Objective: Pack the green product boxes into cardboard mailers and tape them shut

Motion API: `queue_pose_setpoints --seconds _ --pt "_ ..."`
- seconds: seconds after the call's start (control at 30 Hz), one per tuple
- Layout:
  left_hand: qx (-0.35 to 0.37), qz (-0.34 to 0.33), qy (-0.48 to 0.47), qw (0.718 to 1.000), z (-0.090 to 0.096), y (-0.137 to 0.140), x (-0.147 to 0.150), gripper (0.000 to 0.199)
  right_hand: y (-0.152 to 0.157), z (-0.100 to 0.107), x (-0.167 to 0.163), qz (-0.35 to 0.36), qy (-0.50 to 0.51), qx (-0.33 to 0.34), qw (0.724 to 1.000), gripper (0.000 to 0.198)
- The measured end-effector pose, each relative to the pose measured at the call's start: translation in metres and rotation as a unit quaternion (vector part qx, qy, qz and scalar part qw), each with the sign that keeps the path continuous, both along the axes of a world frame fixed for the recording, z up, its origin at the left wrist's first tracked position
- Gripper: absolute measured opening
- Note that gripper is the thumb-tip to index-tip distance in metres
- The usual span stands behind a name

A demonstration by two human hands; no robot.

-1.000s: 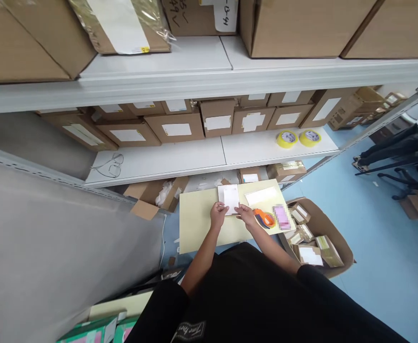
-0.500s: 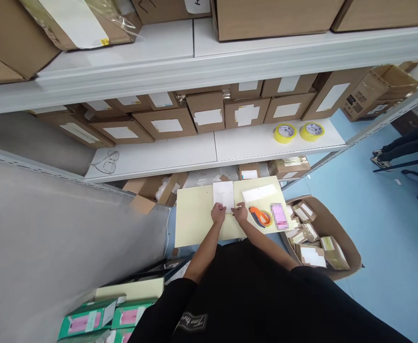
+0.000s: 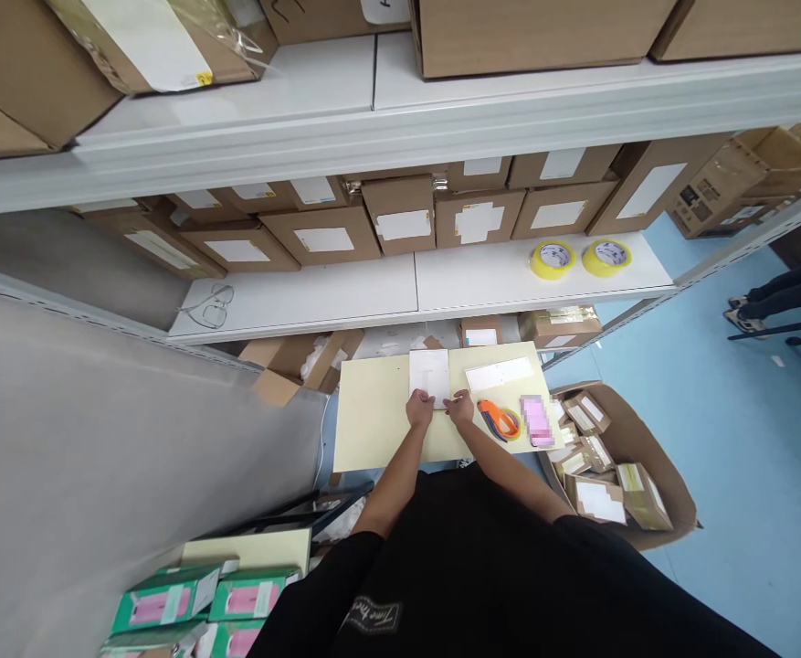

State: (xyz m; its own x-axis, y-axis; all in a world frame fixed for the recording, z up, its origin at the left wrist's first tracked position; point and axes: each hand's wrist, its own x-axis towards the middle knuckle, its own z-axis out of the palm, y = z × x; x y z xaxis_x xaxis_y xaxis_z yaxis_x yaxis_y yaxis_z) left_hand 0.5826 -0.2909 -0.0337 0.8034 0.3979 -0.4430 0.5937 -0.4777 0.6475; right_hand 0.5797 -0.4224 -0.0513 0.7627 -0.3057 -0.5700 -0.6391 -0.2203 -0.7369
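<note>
On the pale yellow table [image 3: 373, 416] lies a white rectangular sheet [image 3: 428, 373]; whether it sits on something flat is too small to tell. My left hand [image 3: 420, 408] is closed at its near left corner. At the near right corner, my right hand [image 3: 460, 408] pinches the same edge with curled fingers. Just right of that hand rests an orange tape dispenser [image 3: 502, 420] with a yellow roll. A pink, blurred-out item [image 3: 536, 421] is beside the dispenser. Behind them a white strip of paper [image 3: 500, 374] lies flat.
Shelves with labelled cartons [image 3: 324, 236] rise beyond the table; two yellow tape rolls [image 3: 552, 260] and glasses [image 3: 214, 311] sit on one. A large carton [image 3: 674, 484] of small parcels stands right. Green-and-pink boxes [image 3: 160, 603] are at lower left. A person's legs [image 3: 784, 291] show far right.
The view has shifted slightly. Both hands stay at the near edge of the white sheet, with almost no movement.
</note>
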Motion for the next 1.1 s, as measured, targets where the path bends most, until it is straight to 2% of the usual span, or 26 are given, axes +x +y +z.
queue_pose_setpoints --seconds 0.57,0.67,0.77,0.87,0.97,1.03,1.1 --pt "0.035 -0.044 0.035 0.998 0.001 -0.001 0.002 0.006 0.003 0.000 0.007 0.062 0.081 -0.074 0.992 0.024" --pt "0.066 -0.081 0.067 0.992 0.004 -0.001 0.006 0.006 0.001 0.005 0.012 0.131 0.084 -0.106 0.982 0.020" --pt "0.105 -0.136 0.117 0.978 0.010 0.005 0.016 0.016 -0.007 0.009 0.022 0.208 0.090 -0.136 0.965 0.021" --pt "0.145 -0.171 0.166 0.960 0.016 0.016 0.027 0.037 -0.016 0.012 0.028 0.247 0.096 -0.169 0.949 0.041" --pt "0.166 -0.186 0.210 0.945 0.019 0.027 0.029 0.059 -0.020 0.013 0.024 0.296 0.101 -0.224 0.923 0.058" --pt "0.183 -0.209 0.187 0.942 0.018 0.030 0.026 0.058 -0.019 0.012 0.016 0.310 0.100 -0.242 0.914 0.058" --pt "0.200 -0.256 0.104 0.940 0.014 0.029 0.021 0.051 -0.015 0.009 0.008 0.304 0.086 -0.242 0.917 0.055"
